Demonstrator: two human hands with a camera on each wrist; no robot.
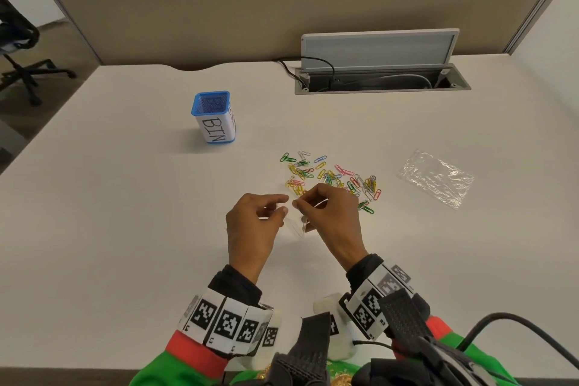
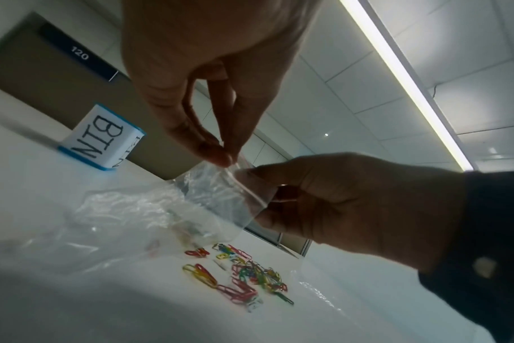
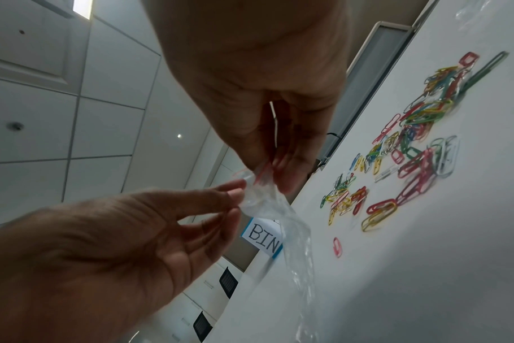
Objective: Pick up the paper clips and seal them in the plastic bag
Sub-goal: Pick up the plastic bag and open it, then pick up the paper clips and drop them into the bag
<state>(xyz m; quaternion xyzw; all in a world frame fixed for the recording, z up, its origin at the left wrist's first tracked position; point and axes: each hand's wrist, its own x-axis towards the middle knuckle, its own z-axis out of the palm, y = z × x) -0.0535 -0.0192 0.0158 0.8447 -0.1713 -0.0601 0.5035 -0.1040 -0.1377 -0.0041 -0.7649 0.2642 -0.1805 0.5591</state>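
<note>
Standing on white desk [image 1: 125, 229]: blue bin [image 1: 214, 117] far left, spare bag [image 1: 437, 177] lying right. Left hand [image 1: 250, 229] and right hand [image 1: 332, 216] low over desk, each grip pinched on top edge of clear bag [image 2: 214, 192], bag hanging between them. Clips [image 1: 332, 175] scattered on desk just beyond hands.

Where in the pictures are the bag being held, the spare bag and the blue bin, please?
held bag [image 2: 220, 197]: left wrist view, crinkled film below its mouth.
spare bag [image 1: 436, 178]: head view, its flat middle.
blue bin [image 1: 215, 127]: head view, its white label.
</note>
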